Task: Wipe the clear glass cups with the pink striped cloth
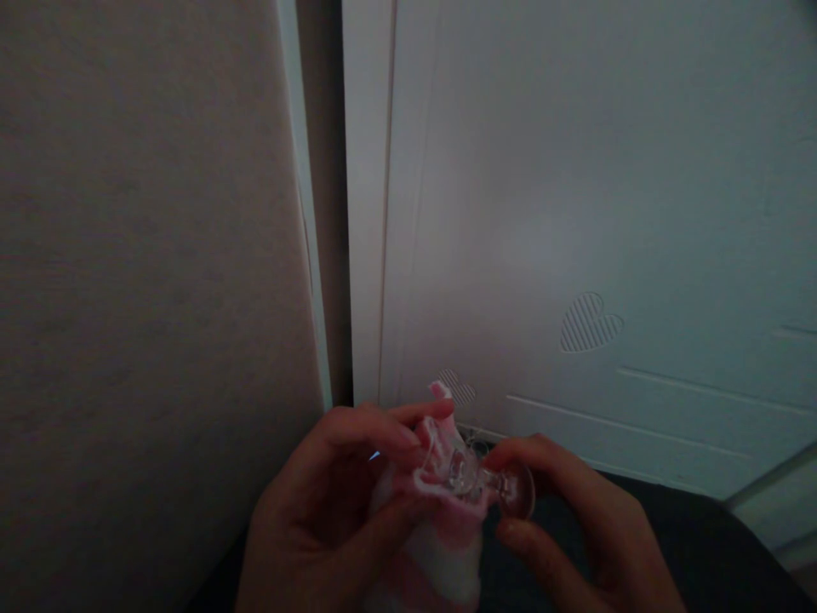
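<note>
My left hand [345,502] pinches the rim of a soft pink-and-white fabric item [450,553], which looks like a sock or small pouch, between thumb and fingers. Its opening faces up and to the right. A clear, see-through piece with a round flat disc and a narrow stem [511,489] lies partly inside that opening. Around the disc, the thumb and index finger of my right hand [568,511] are closed. The inner end of the clear piece is partly hidden by the fabric rim.
A white panel [542,187] with embossed hearts and lines stands in front. On the left is a beige wall [140,238] with a pale edge strip [305,204], and a dark narrow gap [328,204] separates it from the panel. Dark cloth [677,545] lies below my hands.
</note>
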`<state>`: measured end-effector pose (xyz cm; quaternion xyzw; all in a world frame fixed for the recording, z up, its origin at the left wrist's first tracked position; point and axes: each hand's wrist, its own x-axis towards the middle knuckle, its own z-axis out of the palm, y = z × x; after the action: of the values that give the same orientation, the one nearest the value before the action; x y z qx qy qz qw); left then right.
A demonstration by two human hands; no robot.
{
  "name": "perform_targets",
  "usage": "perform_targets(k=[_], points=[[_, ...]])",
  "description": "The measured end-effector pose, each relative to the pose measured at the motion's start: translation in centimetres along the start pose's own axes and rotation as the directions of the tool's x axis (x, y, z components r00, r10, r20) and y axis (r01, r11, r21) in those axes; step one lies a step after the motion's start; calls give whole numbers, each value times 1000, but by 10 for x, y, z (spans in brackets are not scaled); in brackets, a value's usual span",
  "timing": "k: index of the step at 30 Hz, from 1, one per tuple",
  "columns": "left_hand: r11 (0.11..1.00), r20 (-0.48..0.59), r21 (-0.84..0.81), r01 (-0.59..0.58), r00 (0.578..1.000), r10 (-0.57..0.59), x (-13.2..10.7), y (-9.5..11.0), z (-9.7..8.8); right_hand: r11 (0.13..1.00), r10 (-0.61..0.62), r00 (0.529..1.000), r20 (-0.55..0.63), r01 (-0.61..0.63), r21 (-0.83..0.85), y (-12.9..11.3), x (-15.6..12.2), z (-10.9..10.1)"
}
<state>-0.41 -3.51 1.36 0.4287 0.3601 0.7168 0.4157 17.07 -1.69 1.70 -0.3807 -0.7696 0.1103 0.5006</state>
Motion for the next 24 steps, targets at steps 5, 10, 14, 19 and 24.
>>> perform_targets(k=[5, 10, 14, 19, 24], points=[[1000, -18, 8, -29, 999, 29, 0, 3, 2, 999, -32, 998, 59, 33, -6, 1, 1, -2], [998, -30, -20, -67, 997, 67, 0, 0, 2, 1000, -16, 999, 52, 17, -4, 0, -1, -1], [988, 24, -29, -154, 988, 155, 1, -6, -3, 998, -41, 996, 80, 44, -37, 3, 0, -1], [988, 53, -14, -152, 987, 152, 4, -9, -5, 998, -60, 988, 144, 64, -25, 5, 0, -4], [988, 36, 11, -157, 987, 157, 2, -8, -6, 998, -58, 989, 137, 58, 0, 3, -1, -5]])
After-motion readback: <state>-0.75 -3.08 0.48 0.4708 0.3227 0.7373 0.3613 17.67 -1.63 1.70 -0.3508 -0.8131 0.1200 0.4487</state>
